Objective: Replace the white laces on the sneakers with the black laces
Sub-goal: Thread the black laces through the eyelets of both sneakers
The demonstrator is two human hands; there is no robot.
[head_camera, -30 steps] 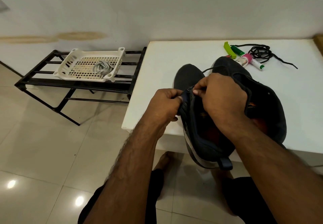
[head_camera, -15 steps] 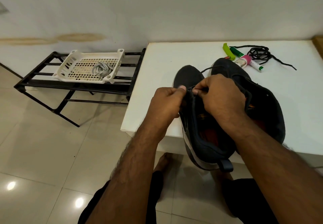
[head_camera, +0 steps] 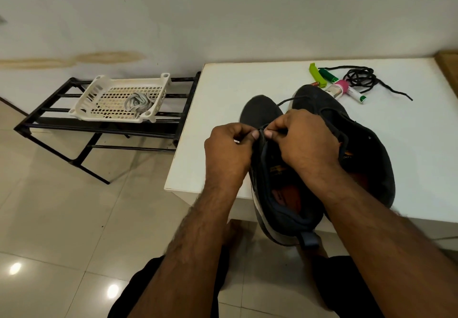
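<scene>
Both hands meet over the near dark sneaker [head_camera: 280,188], which sits w/ its heel past the front edge of the white surface [head_camera: 223,89]: left hand [head_camera: 229,151] and right hand [head_camera: 303,139] each pinch the black lace [head_camera: 290,100] at the eyelets, fingers curled tight. The 2nd sneaker [head_camera: 359,144] lies just beside it on the right. A spare black lace [head_camera: 361,79] is coiled at the back by some tubes (labels unreadable), and the white laces [head_camera: 137,102] lie in a basket [head_camera: 99,87] on the rack [head_camera: 62,124].
</scene>
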